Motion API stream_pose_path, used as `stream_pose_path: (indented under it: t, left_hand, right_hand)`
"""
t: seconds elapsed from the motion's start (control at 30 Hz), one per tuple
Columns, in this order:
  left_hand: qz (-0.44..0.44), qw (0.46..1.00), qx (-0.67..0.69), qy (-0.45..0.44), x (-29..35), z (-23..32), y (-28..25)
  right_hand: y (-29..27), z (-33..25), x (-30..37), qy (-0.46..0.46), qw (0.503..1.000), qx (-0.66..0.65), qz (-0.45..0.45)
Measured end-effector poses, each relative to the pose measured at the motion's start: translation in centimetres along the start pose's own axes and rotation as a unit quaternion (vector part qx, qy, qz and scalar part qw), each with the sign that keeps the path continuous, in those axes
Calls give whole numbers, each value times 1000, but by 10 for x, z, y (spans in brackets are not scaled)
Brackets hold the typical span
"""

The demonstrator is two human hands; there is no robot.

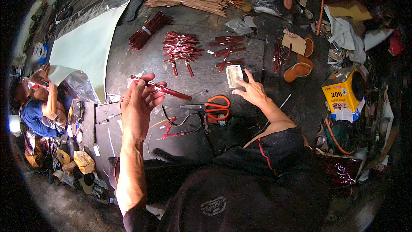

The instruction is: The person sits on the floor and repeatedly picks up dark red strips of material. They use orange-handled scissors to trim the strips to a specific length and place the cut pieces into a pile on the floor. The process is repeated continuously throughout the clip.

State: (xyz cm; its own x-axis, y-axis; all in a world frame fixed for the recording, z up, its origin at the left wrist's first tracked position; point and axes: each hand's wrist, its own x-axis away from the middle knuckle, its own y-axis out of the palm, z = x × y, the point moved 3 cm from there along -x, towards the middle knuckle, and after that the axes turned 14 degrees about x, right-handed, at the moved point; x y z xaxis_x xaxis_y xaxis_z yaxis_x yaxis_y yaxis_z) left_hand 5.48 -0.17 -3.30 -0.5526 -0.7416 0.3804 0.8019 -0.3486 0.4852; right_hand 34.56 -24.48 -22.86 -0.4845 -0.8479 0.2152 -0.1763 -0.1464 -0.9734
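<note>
My left hand (138,103) is raised over the left of the table, its fingers closed round a glossy dark red strap (174,93) that slants down to the right. A small white metal-like piece shows on the strap. My right hand (253,92) lies at a small white rectangular box (234,76), fingers apart and fingertips at its right edge. Beyond the hands is a pile of dark red straps (182,47) with small white bits on them. To its right, several more straps (227,50) are laid out in a loose stack.
Orange-handled scissors (217,108) lie between my arms, near red scraps (169,129) and a cord. Tan strip bundles (189,0) and a tied dark red bundle (146,30) lie farther back. Brown sandals (298,69) and a yellow box (343,92) are right. Another person (43,107) handles a pale sheet (86,47) left.
</note>
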Motion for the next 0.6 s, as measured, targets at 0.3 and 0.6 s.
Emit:
stream_pose_path:
  t: [0.3, 0.6]
  left_hand:
    - [-32, 996, -75, -39, -4, -12, 4]
    - [-51, 995, -77, -31, -2, -12, 4]
  right_hand:
    - [2, -1, -10, 11, 1000, -11, 21]
    - [-2, -4, -13, -6, 999, -8, 50]
